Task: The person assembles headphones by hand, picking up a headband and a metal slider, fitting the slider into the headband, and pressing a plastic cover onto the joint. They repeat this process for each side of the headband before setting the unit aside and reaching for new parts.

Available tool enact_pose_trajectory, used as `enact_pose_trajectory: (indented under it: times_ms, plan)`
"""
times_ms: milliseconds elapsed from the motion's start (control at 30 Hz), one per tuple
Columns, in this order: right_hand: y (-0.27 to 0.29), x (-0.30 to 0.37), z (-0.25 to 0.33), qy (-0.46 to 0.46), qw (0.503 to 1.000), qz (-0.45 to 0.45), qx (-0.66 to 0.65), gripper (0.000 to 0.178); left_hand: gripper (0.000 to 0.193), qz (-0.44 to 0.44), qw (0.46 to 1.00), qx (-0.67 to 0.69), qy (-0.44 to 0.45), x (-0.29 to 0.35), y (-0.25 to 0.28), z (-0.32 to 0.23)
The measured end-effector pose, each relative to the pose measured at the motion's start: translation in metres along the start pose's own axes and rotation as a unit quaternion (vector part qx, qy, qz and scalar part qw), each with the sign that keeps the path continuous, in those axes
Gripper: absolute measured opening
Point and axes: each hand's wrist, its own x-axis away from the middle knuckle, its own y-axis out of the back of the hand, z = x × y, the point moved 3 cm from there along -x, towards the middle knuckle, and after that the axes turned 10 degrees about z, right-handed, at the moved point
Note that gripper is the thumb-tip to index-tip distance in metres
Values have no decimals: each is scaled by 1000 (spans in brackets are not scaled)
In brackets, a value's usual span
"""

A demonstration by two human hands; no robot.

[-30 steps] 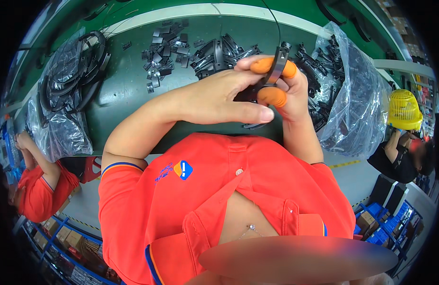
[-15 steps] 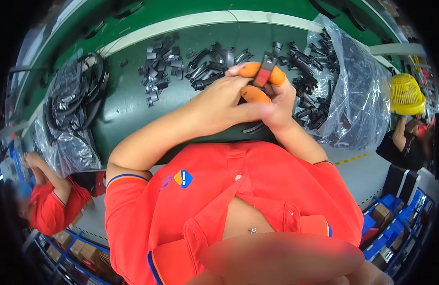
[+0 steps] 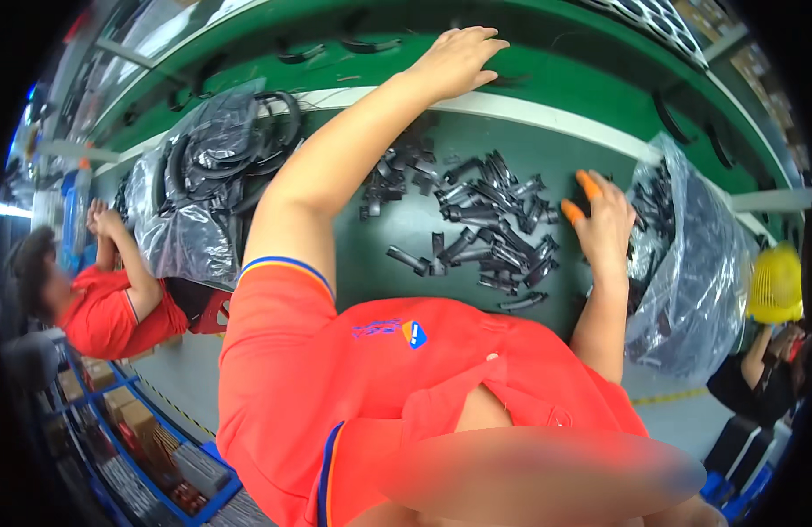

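Observation:
Stretched out over the far green surface (image 3: 555, 61), my left hand (image 3: 463, 63) has its fingers apart and nothing visible in it. My right hand (image 3: 606, 220) is at the right, beside the clear plastic bag (image 3: 696, 263) of black parts. Orange covers sit on its thumb and a finger; these digits are spread, and I see nothing held between them. Between my arms lies a loose pile of curved black plastic pieces (image 3: 498, 220) on the dark green tabletop (image 3: 371, 268). Smaller black clips (image 3: 384, 189) are heaped next to my left forearm.
Another clear bag (image 3: 191, 237) with black curved strips (image 3: 283, 132) lies at the left. A white rail (image 3: 547, 114) divides the tabletop from the far surface, where several black curved pieces (image 3: 371, 46) rest. Co-workers sit left and right, one near a yellow basket (image 3: 775, 281).
My hands, together around a black and red piece before, are now apart. The left has reached far across the rail, the right has gone toward the bag. The whole view has shifted.

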Motion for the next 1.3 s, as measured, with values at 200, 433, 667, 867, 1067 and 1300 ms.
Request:
enact_pose_trajectory:
  times_ms: [200, 433, 667, 867, 1067, 1300]
  plan:
    - [-14, -6, 4, 41, 999, -8, -5, 30, 31, -93, 942, -83, 312, 41, 10, 127]
    - [8, -8, 0, 11, 955, -153, -253, 19, 51, 19, 748, -289, 597, 130, 44, 237]
    - [7, 2, 15, -79, 802, -69, -588, 21, 48, -89, 788, -43, 607, 161, 13, 306]
    - [21, 9, 21, -48, 667, -85, -738, 19, 12, -331, 724, 474, 376, 98, 110, 264]
    - [36, 12, 38, 2, 538, -39, -842, 21, 47, -228, 664, 699, 138, 68, 194, 39]
    - [56, 21, 53, 107, 466, 49, -877, 20, 42, -79, 493, 862, 93, 84, 125, -122]
